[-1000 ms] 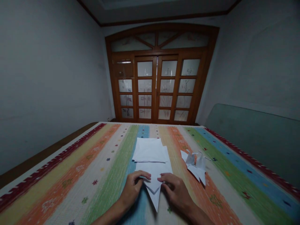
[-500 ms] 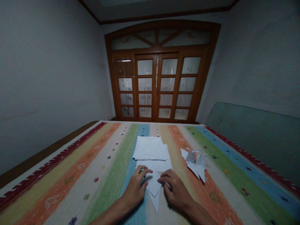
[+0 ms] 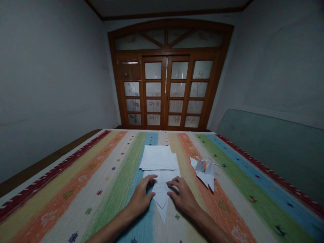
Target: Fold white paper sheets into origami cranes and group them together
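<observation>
Working from my remote seat: left hand (image 3: 140,199) and right hand (image 3: 183,197) lie open, unclenched, fingers on either side of the folded white paper (image 3: 162,192), its point toward me. It sits on the striped cloth (image 3: 76,199), just below the loose paper sheets (image 3: 158,158) (a crumpled-looking folded paper figure (image 3: 204,172) lies right, apart).

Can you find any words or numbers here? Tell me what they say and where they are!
There are no words, numbers, labels or brands to read.
The folded white paper, the stack of white sheets and the origami figure show no writing.
The striped cloth has only small star-like shapes.
The frosted glass door panes show plant-like pictures, not letters.
</observation>
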A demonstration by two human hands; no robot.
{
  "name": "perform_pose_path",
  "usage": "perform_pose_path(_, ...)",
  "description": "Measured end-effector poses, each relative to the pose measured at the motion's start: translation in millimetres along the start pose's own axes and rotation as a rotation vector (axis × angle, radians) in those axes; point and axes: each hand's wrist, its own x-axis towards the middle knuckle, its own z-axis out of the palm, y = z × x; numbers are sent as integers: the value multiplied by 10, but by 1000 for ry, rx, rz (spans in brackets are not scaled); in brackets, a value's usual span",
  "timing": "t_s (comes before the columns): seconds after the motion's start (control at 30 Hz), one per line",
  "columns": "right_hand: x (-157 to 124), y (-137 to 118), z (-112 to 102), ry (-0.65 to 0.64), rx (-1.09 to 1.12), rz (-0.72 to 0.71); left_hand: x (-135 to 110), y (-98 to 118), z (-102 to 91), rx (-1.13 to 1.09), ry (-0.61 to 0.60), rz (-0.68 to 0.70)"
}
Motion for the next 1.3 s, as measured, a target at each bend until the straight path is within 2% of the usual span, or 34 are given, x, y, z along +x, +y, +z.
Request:
perform_pose_path(0.3,31,18,-17,-13,38,-33,11,13,10,24,-27,40)
perform_pose_path(0.6,-3,4,-12,-25,33,-75,-6,27,-32,206,-24,200)
perform_pose_path(0.93,-61,-24,3,0,61,-210,-28,84,-84,337,-142,268)
perform_pose_path(1.3,-86,-112,-46,-58,-77,-305,-7,128,-244,441,-246,504)
